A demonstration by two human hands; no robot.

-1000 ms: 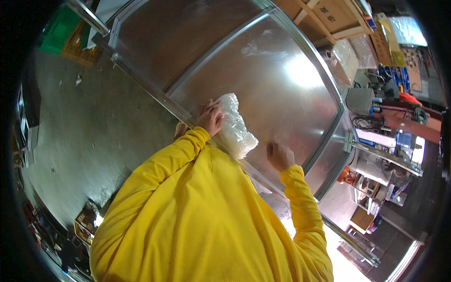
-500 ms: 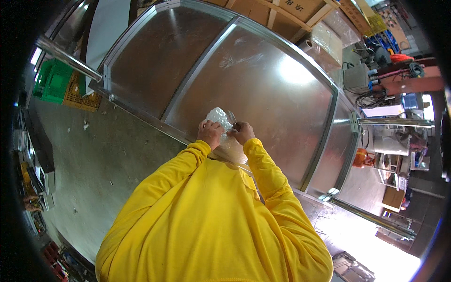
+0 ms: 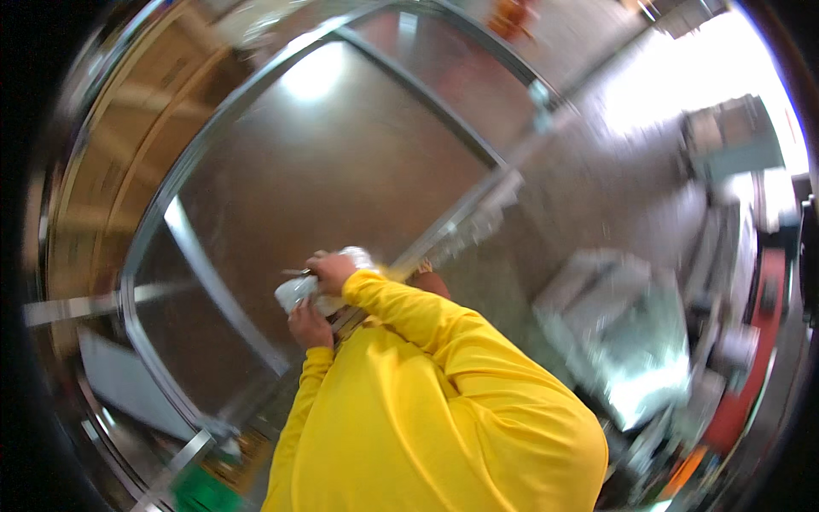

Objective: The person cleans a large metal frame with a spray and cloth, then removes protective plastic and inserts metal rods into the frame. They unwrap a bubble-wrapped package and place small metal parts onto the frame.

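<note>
A crumpled clear plastic bag (image 3: 293, 293) lies at the near edge of a large metal-framed panel (image 3: 333, 162). My left hand (image 3: 310, 325) has its fingers bent onto the bag's near side. Just beyond it, my right hand (image 3: 333, 271) is closed, and a thin metal-looking piece (image 3: 296, 272) juts out to the left from its fingers. Blur hides what kind of piece that is. More of the clear plastic shows to the right of my right hand. Both arms wear yellow sleeves.
Brown cartons (image 3: 128, 162) line the left beyond the panel. A green crate (image 3: 203, 490) and a metal post (image 3: 175, 469) are at the lower left. On the right, a plastic-wrapped bundle (image 3: 618, 333) lies on the floor, near a red beam (image 3: 759, 358).
My view has swung to the right, bringing the wrapped bundle into sight. Both hands have stayed at the plastic bag, and now appear further left and lower in the picture.
</note>
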